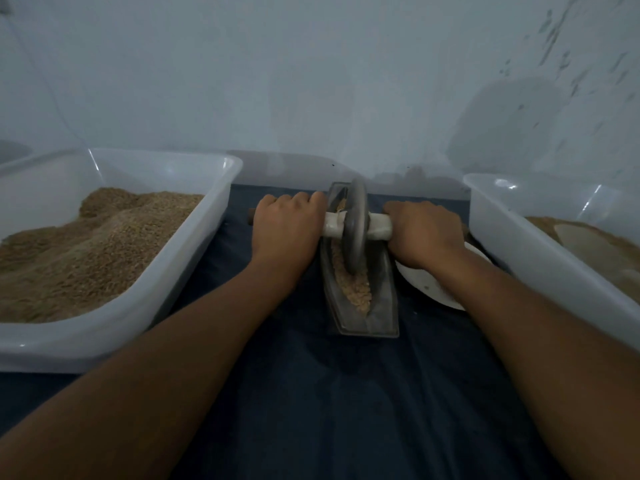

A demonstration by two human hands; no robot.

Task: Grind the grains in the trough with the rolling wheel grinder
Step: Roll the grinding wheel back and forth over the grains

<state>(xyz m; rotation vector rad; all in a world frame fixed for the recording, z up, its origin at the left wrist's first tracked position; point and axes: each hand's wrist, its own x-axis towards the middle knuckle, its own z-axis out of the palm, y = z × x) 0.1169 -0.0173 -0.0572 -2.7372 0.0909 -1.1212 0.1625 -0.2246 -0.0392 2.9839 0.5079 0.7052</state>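
Observation:
A grey boat-shaped trough [382, 299] lies lengthwise on the dark blue cloth, with pale crushed grains [358, 292] along its groove. The grey grinding wheel [355, 226] stands upright in the trough, near its middle, on a horizontal handle bar [379, 227]. My left hand [287, 230] grips the bar left of the wheel. My right hand [424, 233] grips it right of the wheel. The bar's dark left tip [251, 216] sticks out past my left hand.
A large white tub [194, 233] heaped with brown grain stands on the left. A second white tub [540, 251] with brown grain stands on the right. A white plate [426, 285] lies partly under my right forearm. A pale wall rises close behind.

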